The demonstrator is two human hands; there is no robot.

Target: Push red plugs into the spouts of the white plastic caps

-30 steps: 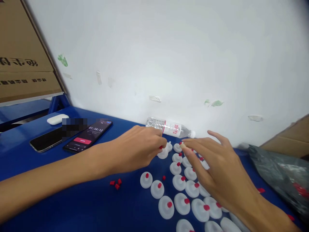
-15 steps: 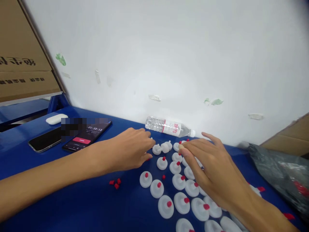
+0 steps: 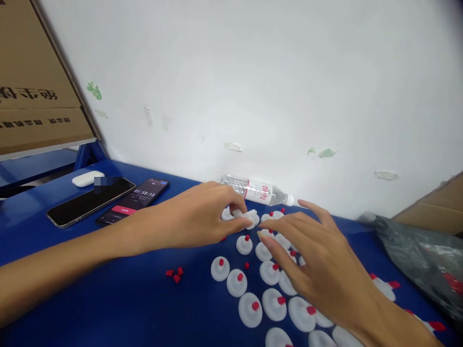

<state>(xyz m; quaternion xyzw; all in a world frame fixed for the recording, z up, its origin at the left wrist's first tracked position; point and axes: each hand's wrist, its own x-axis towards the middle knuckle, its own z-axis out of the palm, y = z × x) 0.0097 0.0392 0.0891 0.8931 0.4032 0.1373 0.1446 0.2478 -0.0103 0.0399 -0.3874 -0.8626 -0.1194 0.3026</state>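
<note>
My left hand (image 3: 213,214) reaches to the back of the blue table, thumb and fingers closed on a white nozzle cap (image 3: 237,214). Bare white caps (image 3: 253,219) lie right against its fingertips. My right hand (image 3: 307,246) is held over the rows of white caps, fingers apart and holding nothing; it hides some of them. Most visible caps are round discs with a red tip, such as this red-tipped cap (image 3: 250,308). Several loose red tips (image 3: 177,278) lie left of the rows, and a single red tip (image 3: 247,265) lies among the discs.
A clear water bottle (image 3: 257,191) lies on its side against the white wall. Two phones, one a dark phone (image 3: 90,202) and one a lit phone (image 3: 144,195), and a white oval case (image 3: 88,179) are at left. A grey plastic bag (image 3: 408,246) sits at right.
My left hand has moved right and closed on a white cap at the back. My right hand has shifted slightly left, its thumb and fingers spreading apart.
</note>
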